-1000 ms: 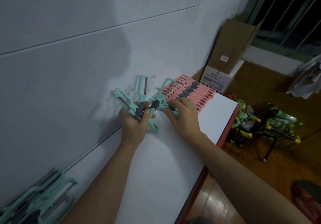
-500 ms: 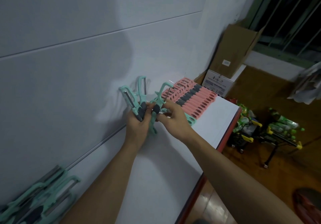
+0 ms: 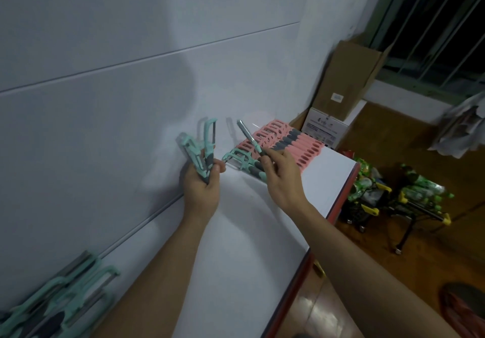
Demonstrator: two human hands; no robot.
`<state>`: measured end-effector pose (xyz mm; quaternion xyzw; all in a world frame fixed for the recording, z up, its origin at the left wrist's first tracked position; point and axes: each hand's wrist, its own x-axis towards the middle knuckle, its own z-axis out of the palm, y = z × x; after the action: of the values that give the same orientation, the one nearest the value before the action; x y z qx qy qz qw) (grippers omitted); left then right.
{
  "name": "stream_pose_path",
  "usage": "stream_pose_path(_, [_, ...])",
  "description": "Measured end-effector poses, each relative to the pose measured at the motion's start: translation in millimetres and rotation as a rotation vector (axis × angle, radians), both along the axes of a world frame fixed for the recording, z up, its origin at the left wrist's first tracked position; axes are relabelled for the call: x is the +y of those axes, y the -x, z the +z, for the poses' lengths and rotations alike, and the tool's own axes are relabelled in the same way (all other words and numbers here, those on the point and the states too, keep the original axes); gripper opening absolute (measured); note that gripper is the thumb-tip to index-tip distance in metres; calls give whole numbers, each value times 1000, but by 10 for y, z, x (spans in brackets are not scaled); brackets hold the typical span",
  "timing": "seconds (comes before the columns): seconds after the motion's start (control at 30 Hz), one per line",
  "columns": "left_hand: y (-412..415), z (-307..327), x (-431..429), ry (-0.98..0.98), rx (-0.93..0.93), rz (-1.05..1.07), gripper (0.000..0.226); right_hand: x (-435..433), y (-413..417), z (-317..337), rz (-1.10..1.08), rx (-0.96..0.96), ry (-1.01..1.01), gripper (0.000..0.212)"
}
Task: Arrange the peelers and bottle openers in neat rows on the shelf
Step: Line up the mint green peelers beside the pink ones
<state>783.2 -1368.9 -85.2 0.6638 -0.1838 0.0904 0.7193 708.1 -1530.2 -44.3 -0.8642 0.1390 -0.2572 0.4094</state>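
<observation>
Right hand (image 3: 282,177) pinches one teal peeler (image 3: 249,138) by its handle, blade up, just over the shelf (image 3: 249,232) near the pink row (image 3: 286,143); left hand (image 3: 202,193) grips the fanned spare bunch (image 3: 202,151); I'd set it flush against the laid peeler (image 3: 241,160), handle ends level.

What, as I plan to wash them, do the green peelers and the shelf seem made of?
The green peelers gripped in the left hand look like matte moulded plastic with dark grey grip inserts, possibly rubber. The blade of the peeler pinched by the right hand glints silvery, likely metal. The shelf looks like smooth white laminate, red-edged.
</observation>
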Motion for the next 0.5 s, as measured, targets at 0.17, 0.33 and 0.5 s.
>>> stream_pose_path(0.17, [-63,-31,13,17,92,0,39,-90,69,-168,-22,109,241,38])
stream_pose_path(0.33, [-40,-16,-15,51,18,14,31,-19,69,-220,-40,81,422,23])
stream_pose_path(0.5, [-84,-60,25,36,31,49,18,-34,24,-329,-15,44,482,20])
